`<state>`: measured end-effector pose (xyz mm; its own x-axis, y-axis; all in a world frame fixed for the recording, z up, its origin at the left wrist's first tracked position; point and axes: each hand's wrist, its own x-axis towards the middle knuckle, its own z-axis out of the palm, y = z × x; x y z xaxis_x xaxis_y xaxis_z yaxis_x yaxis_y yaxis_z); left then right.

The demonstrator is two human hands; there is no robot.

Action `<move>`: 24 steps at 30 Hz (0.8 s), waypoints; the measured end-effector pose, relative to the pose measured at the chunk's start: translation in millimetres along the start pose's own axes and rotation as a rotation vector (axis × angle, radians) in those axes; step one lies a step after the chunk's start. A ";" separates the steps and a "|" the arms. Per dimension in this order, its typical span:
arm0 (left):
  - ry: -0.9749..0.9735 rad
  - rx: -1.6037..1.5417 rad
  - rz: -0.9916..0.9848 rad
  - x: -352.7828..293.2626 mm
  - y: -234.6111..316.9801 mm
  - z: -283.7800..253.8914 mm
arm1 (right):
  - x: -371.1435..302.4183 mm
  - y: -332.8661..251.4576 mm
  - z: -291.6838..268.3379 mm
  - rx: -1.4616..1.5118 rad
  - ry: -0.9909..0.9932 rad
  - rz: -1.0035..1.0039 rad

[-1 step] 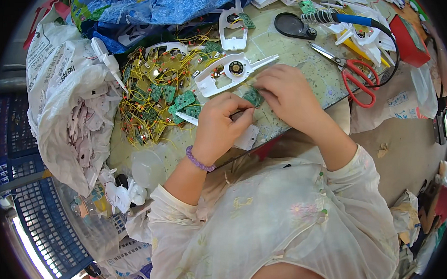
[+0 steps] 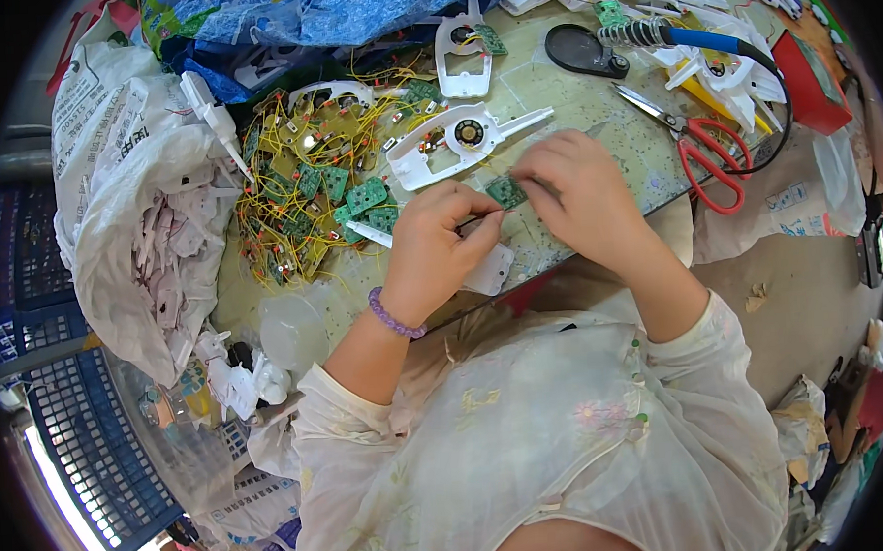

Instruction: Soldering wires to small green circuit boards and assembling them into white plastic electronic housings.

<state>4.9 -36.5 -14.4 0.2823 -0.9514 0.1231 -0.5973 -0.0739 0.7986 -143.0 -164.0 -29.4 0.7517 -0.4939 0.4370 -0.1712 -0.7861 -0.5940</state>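
Note:
A small green circuit board (image 2: 504, 191) sits between my hands at the middle of the table. My right hand (image 2: 578, 199) has its thumb and fingertips closed at the board's right edge. Left of the board, my left hand (image 2: 434, 241), with a purple bead bracelet at the wrist, is pinched closed; what lies between its fingertips is hidden. Under that hand shows a white plastic casing (image 2: 493, 271), its pointed end sticking out to the left. Just beyond my hands lies an open white housing (image 2: 419, 161) with a round black speaker in it.
Circuit boards with yellow wires (image 2: 300, 198) are heaped at left, beside a white sack (image 2: 112, 182) of plastic parts. Red-handled scissors (image 2: 687, 147), a soldering iron (image 2: 692, 38) and a black oval part (image 2: 579, 50) lie at right. A blue bag (image 2: 322, 15) stands behind.
The circuit board has turned and now shows its face flatter. My right hand has shifted slightly to the right; my left hand stays in place.

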 end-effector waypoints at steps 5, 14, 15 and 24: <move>0.051 -0.039 0.045 2.6 1.8 2.7 | -21.0 -18.1 -7.9 0.032 -0.057 0.117; -0.022 -0.149 -0.022 2.0 3.0 -1.3 | -23.0 -14.3 1.1 0.110 0.053 0.166; -0.021 -0.149 -0.022 1.7 4.1 -1.9 | -23.4 -14.0 1.9 0.111 0.044 0.163; 0.059 0.179 0.193 12.5 -10.0 -5.4 | -32.2 -28.7 12.2 0.080 0.003 -0.050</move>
<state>18.5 -46.1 -17.6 0.1909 -0.9342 0.3014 -0.7659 0.0503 0.6409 -154.5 -121.0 -34.6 0.7561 -0.4558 0.4696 -0.0818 -0.7778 -0.6232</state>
